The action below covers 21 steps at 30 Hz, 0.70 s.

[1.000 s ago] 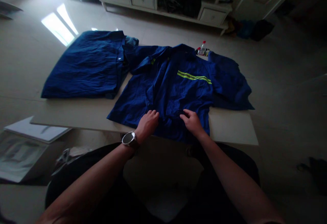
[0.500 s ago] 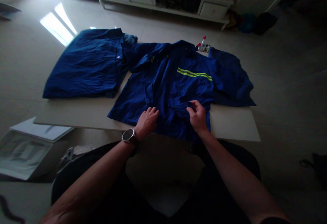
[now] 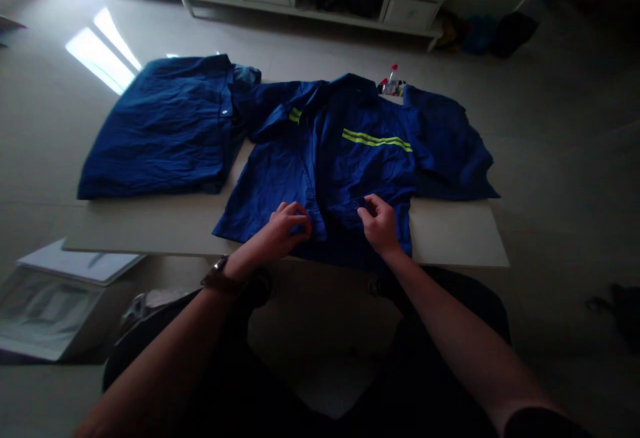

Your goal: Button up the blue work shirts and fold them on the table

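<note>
**Left hand has rolled over and closed on the jacket front**

Since a second ago the left hand (image 3: 286,225) has turned, so its wristwatch (image 3: 218,277) now shows edge-on.

Under both hands, the pale flat bench (image 3: 453,241) carries the dark blue work jacket with yellow-green reflective stripes (image 3: 360,165). It is spread front up, with its hem at the person's side.

Beyond and to the left of the left hand lies a second dark blue garment, folded flat (image 3: 160,125).

The left hand is clamped on one front edge of the jacket, fingers curled into the cloth. The right hand (image 3: 381,225), near it, pinches the other edge; whether it holds a button or just a fold I cannot tell.

Judging by the gap between the two edges, the lower front looks not yet closed. Higher up it seems to overlap. Nothing lies between the hands.

White papers (image 3: 75,266) lie low to the left of the left hand. Small red-capped bottles (image 3: 391,82) stand well beyond the right hand, by the collar.
</note>
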Tool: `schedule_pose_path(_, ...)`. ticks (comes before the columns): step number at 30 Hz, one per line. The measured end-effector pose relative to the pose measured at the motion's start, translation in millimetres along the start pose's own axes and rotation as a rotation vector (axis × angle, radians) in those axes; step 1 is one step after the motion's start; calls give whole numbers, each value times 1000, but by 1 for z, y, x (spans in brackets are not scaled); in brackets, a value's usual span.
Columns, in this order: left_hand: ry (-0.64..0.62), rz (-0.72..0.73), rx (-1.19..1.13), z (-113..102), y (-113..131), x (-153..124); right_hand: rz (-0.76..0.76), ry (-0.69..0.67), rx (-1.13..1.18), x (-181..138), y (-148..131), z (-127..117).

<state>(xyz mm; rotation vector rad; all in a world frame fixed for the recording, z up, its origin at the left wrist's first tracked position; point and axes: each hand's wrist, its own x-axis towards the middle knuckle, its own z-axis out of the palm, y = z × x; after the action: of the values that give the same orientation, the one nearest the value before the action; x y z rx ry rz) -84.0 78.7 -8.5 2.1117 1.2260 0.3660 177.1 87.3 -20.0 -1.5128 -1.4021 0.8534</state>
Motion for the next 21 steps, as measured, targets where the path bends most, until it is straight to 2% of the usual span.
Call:
schedule_pose_path(2,-53,10,-118,-6,1,-5,-15,-7,-17,0,0,2)
schedule_pose_path(4,-105,-86,-226,-3,1,-10,-21,-18,-43,0,1,5)
schedule_pose_path(8,-292,-574,-593,32,7,-17,-39,-29,-101,-1,2,11)
schedule_pose_path(10,-295,-756,-895,57,16,-20,-63,-21,-122,-2,2,12)
schedule_pose_path(11,-225,-815,-1053,68,22,-21,-75,-20,-128,-3,1,13)
schedule_pose_path(13,22,-917,-1308,86,34,-21,-94,-31,-132,-4,0,13)
schedule_pose_path(16,332,-1026,-1522,98,47,-17,-117,-77,-129,-6,-1,13)
schedule_pose_path(18,449,-1049,-1606,99,52,-13,-131,-107,-134,-8,-3,14)
schedule_pose_path(21,532,-1076,-1646,97,55,-10,-147,-128,-156,-9,-4,15)
